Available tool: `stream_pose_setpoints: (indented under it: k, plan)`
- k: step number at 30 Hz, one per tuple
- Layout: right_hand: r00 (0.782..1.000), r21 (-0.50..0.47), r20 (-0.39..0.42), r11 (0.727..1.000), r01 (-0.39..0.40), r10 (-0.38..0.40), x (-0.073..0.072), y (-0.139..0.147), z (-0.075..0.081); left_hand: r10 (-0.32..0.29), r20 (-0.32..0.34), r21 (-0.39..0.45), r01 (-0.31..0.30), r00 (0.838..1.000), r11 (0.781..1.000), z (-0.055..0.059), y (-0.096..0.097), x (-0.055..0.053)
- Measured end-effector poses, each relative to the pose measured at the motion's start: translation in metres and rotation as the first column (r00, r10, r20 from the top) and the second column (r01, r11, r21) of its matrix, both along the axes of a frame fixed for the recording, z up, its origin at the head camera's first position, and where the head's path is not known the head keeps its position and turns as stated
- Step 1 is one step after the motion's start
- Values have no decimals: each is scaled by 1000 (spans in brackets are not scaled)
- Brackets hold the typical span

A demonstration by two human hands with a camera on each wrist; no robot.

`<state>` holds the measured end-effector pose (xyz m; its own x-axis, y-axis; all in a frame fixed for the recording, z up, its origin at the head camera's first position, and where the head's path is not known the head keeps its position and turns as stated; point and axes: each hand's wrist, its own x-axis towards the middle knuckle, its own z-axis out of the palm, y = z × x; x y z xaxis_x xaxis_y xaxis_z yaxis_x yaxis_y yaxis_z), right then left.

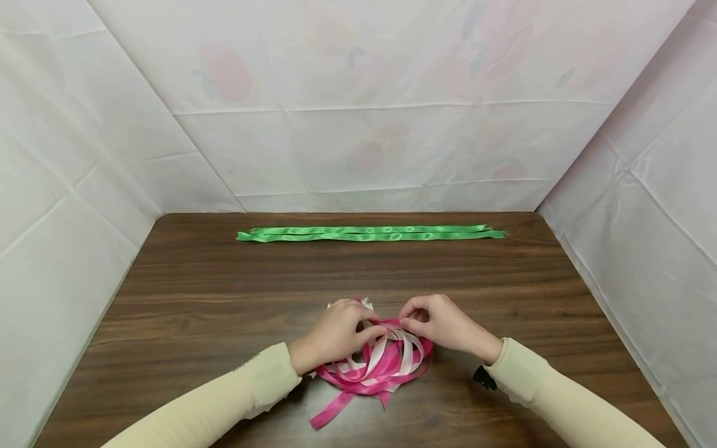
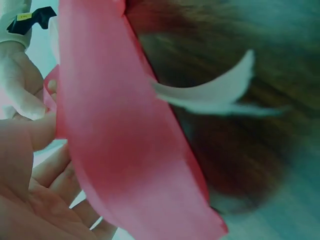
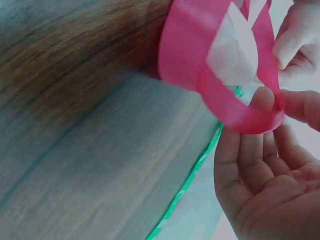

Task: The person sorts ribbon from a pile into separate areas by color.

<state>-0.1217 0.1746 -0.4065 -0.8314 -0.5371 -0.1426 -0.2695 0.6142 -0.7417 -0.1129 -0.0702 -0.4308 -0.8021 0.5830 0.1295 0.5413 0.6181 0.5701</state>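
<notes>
A loose tangle of pink and white ribbons [image 1: 386, 367] lies near the front middle of the table. My left hand [image 1: 338, 333] grips ribbon at the left top of the tangle, thumb and fingers curled. On the other side my right hand [image 1: 445, 323] pinches a pink ribbon [image 3: 245, 117] between thumb and forefinger; its other fingers curl loosely below. In the left wrist view a broad pink ribbon [image 2: 120, 120] runs close to the camera and covers part of the left fingers. A white ribbon end [image 2: 215, 92] sticks out beside it.
Two green ribbons [image 1: 370, 234] lie stretched side by side along the table's back edge. The brown wooden table [image 1: 196, 298] is walled by white cloth [image 1: 364, 155] at the back and both sides. A pink ribbon tail [image 1: 330, 412] points toward the front.
</notes>
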Motion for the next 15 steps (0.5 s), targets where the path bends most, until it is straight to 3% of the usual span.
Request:
stream_pose_setpoints:
  k: [7, 11, 15]
  plan:
    - [1000, -28, 14, 999, -19, 19, 3, -1, 11, -3, -2, 63, 3, 1000, 998, 9, -1, 0]
    - [998, -49, 41, 998, -41, 43, 3, 2, 21, -31, 15, 105, 29, 999, 994, 22, -4, 0]
    - [993, -82, 92, 994, -72, 80, 3, 8, 34, -43, -15, 100, 44, 999, 994, 38, -8, 2]
